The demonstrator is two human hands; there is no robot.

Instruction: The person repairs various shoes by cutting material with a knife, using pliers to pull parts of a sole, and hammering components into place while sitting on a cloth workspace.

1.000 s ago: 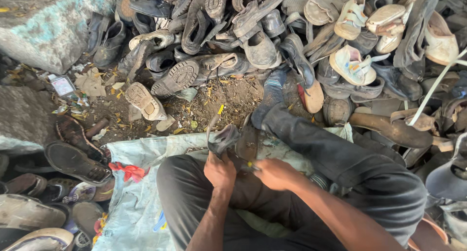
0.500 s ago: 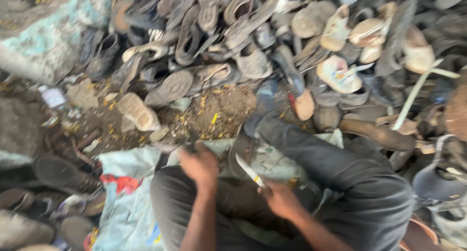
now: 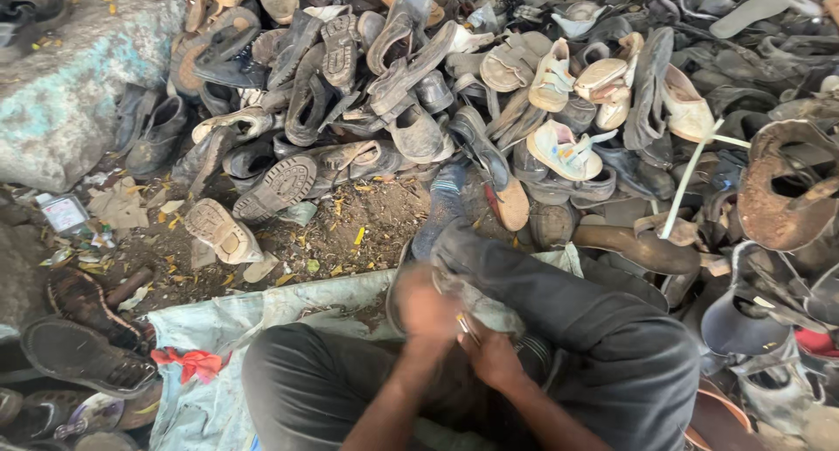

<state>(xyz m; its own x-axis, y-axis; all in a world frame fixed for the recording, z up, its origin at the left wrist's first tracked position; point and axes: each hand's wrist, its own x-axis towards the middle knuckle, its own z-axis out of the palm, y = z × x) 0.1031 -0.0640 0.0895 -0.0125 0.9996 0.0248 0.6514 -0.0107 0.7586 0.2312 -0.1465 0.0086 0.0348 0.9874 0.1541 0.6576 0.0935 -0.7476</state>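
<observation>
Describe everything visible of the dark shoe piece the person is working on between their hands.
The dark shoe piece is blurred, so detail is limited. It looks like a worn, dusty, dark sole or shoe, standing roughly on edge over the person's lap, above the pale blue sheet. The left hand covers most of it; the right hand meets it from below, with a thin pale blade-like tool between them.

The one head-worn camera looks steeply down, close over the lap [image 3: 489, 364], toward the heaped shoes [image 3: 454, 84] ahead.
</observation>
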